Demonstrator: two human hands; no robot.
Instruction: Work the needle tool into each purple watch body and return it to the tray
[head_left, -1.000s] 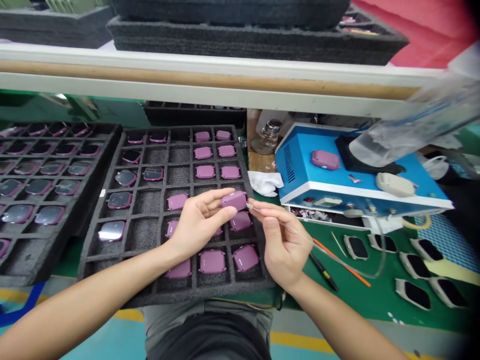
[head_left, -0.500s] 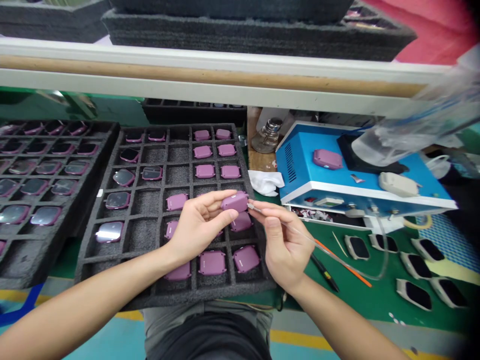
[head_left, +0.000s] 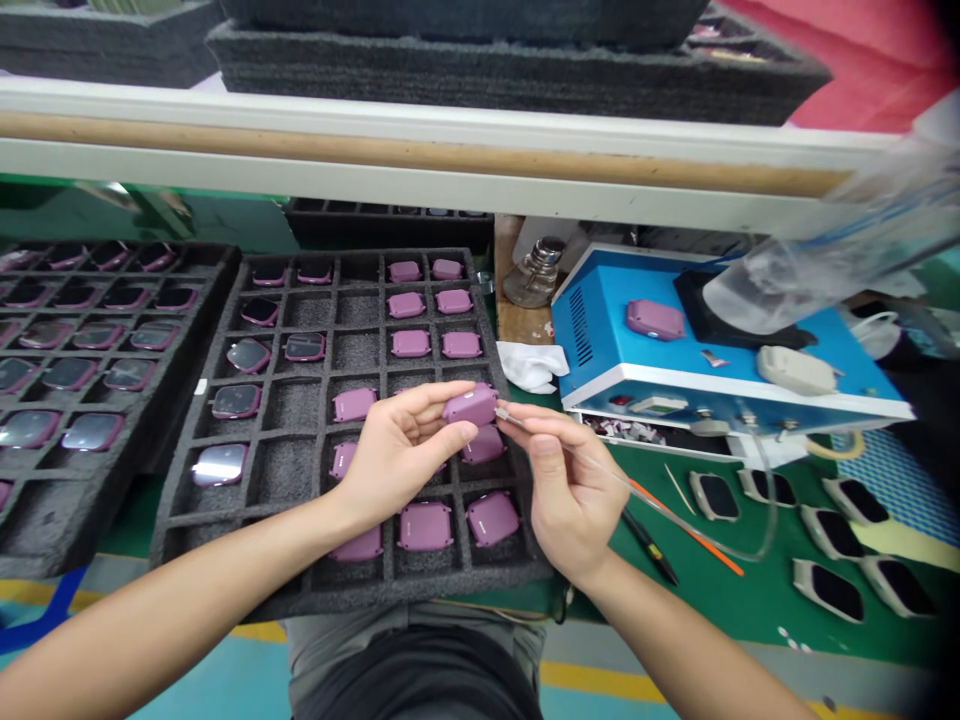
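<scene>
Here, foam tray [head_left: 281, 470] of watch cases [head_left: 424, 526], left hand [head_left: 394, 450] gripping purple case [head_left: 471, 403], right hand [head_left: 574, 485] pinching tube [head_left: 772, 520]

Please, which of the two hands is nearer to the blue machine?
Right. The right hand is in front of the blue machine, near its left end; the left hand is farther left, above the tray.

A purple, rounded watch case [head_left: 470, 404] is held over the right side of the foam tray [head_left: 480, 579]. A clear tube [head_left: 772, 528] is looped beyond that side, its narrow tip [head_left: 502, 413] positioned at the case's end.
</scene>
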